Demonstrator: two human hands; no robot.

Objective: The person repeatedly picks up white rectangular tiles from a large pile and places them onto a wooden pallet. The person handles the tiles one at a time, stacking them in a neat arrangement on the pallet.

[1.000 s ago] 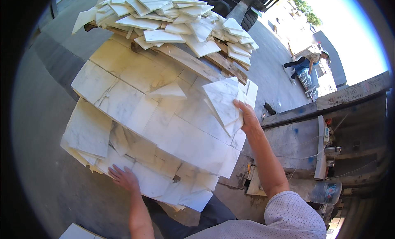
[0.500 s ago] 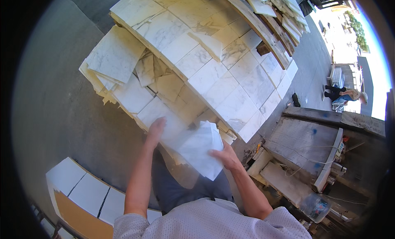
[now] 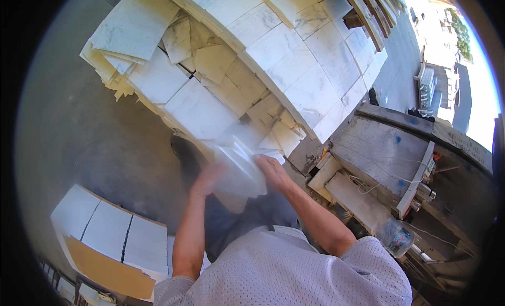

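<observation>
- Working over a grey concrete floor (image 3: 100,127), with bright daylight at 2 o'clock.
- Gripping white marble pieces (image 3: 239,172) at their 3 o'clock edge with the right hand (image 3: 271,172); narrow grip, fingers on the rim.
- Meeting the 9 o'clock edge with the left hand (image 3: 210,179); too blurred to tell whether clamping or just steadying.
- Holding the pieces above the dark trousers (image 3: 252,214), just off the near side of the stack. Looks like several layered together; cannot count through the blur.
- To handle well: even out the edges between both palms, support from underneath, watch for sharp corners. Likely brittle, so no twisting and no knocking against the stack.
- Next out, at 11 o'clock: a flat lower-layer tile (image 3: 202,108). At 2: loose broken pieces (image 3: 286,137), best not snagged with a sleeve or knuckle.
- Further, at 1 o'clock: upper-layer tiles (image 3: 310,69) laid edge to edge, then wooden boards (image 3: 363,22).
- Out at 8: white panels (image 3: 108,235) in a row. At 3: a worn bench (image 3: 384,148). At 4: a clear plastic jug (image 3: 395,237).
</observation>
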